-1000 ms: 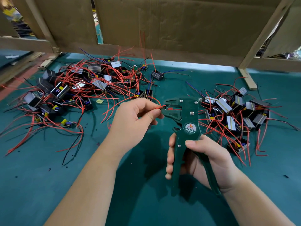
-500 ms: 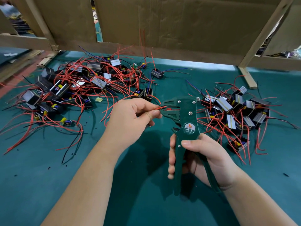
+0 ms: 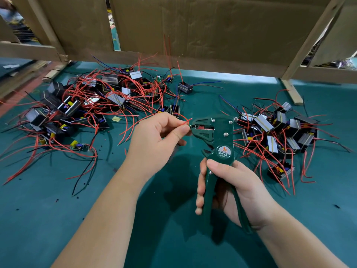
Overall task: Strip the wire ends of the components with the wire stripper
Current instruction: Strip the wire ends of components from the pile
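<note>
My right hand (image 3: 229, 186) grips the handles of a green wire stripper (image 3: 218, 138), held upright with its jaws pointing left. My left hand (image 3: 154, 138) pinches a thin red wire (image 3: 186, 122) between thumb and forefinger; the wire's tip sits just outside the jaws, up and to their left. The component this wire belongs to is hidden behind my left hand. A large heap of black components with red wires (image 3: 87, 105) lies at the left. A second heap (image 3: 274, 130) lies at the right.
The work surface is a green mat (image 3: 58, 219) dotted with small bits of cut insulation. A cardboard wall on a wooden frame (image 3: 193, 35) closes off the back. One lone component with a blue wire (image 3: 185, 88) sits near the back centre.
The red wire's end has come out of the stripper's jaws and now points up beside them. Both hands stay almost where they were.
</note>
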{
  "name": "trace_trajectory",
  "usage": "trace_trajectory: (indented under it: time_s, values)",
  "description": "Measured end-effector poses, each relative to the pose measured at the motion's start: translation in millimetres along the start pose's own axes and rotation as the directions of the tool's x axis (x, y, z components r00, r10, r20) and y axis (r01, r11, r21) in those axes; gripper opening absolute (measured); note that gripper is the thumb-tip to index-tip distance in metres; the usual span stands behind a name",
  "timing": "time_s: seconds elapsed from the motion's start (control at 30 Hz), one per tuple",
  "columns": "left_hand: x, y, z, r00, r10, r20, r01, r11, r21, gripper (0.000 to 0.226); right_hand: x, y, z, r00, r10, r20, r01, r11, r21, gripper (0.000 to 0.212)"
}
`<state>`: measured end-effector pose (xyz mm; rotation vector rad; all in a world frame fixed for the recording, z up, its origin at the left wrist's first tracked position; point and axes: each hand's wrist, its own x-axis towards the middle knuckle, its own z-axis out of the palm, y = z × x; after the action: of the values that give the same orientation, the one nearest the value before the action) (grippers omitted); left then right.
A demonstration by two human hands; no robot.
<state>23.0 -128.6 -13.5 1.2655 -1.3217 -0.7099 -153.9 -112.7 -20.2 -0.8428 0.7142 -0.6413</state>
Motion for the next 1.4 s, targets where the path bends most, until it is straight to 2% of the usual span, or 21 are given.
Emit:
trace_trajectory:
  time_s: [0.07, 0.13, 0.2, 0.3, 0.4, 0.53, 0.67, 0.8, 0.87, 1.07, 1.2, 1.3, 1.4]
  values:
    - [0.6, -4.0, 0.3, 0.999, 0.026, -0.043, -0.024, 0.999, 0.031, 0.021, 1.5, 2.5, 1.6, 0.991, -0.027, -0.13, 0.021, 0.999, -0.048, 0.034]
    - [0.7, -8.1, 0.8, 0.994, 0.1, -0.038, -0.092, 0.982, 0.165, 0.017, 2.3, 2.1, 1.6, 0.975, -0.038, -0.218, 0.029, 0.999, -0.045, 0.038]
    - [0.0, -11.3, 0.7, 0.986, 0.166, 0.009, -0.162, 0.945, 0.284, 0.015, 1.3, 0.4, 0.6, 0.976, -0.033, -0.217, 0.028, 0.999, -0.024, 0.037]
    - [-0.7, -14.4, 1.4, 0.988, 0.145, 0.045, -0.152, 0.933, 0.327, 0.016, 0.5, -0.4, 0.4, 0.989, -0.034, -0.141, 0.031, 0.999, -0.027, 0.038]
    - [-0.7, -15.1, 2.5, 0.995, 0.083, 0.053, -0.095, 0.956, 0.278, 0.019, 2.2, 0.3, -1.2, 0.996, -0.058, -0.066, 0.056, 0.998, -0.022, 0.033]
    - [0.9, -14.6, -0.5, 0.996, 0.086, 0.025, -0.089, 0.967, 0.239, 0.018, 4.8, -4.4, -4.9, 0.997, -0.076, -0.004, 0.076, 0.993, 0.088, 0.016]
    - [1.5, -11.4, -1.1, 0.998, 0.06, -0.007, -0.057, 0.981, 0.186, 0.018, 6.1, -9.0, -9.7, 0.987, -0.144, -0.066, 0.154, 0.971, 0.182, 0.018]
    - [1.8, -10.9, 1.2, 1.0, -0.011, 0.008, 0.01, 0.997, 0.078, 0.02, 6.5, -8.3, -13.2, 0.982, -0.167, -0.092, 0.183, 0.962, 0.204, 0.023]
    - [1.7, -10.7, 1.7, 1.0, -0.005, 0.018, 0.003, 0.997, 0.082, 0.019, 6.8, -7.0, -12.1, 0.979, -0.186, -0.082, 0.199, 0.962, 0.188, 0.027]
    - [-0.6, -10.5, 3.0, 0.995, -0.016, 0.097, -0.002, 0.983, 0.184, 0.02, 7.4, -4.5, -9.5, 0.966, -0.257, -0.003, 0.254, 0.954, 0.159, 0.059]
    - [-2.4, -13.1, 6.7, 0.992, -0.03, 0.119, 0.004, 0.976, 0.218, 0.022, 8.3, -1.0, -6.5, 0.969, -0.245, 0.007, 0.241, 0.958, 0.158, 0.065]
    - [-0.7, -13.6, 3.8, 0.992, -0.076, 0.096, 0.051, 0.97, 0.24, 0.025, 9.3, -5.3, -10.9, 0.968, -0.247, -0.036, 0.249, 0.952, 0.18, 0.067]
    - [1.7, -12.5, -0.3, 0.993, -0.11, 0.052, 0.096, 0.97, 0.222, 0.024, 7.2, -13.7, -17.2, 0.968, -0.253, -0.008, 0.249, 0.949, 0.195, 0.082]
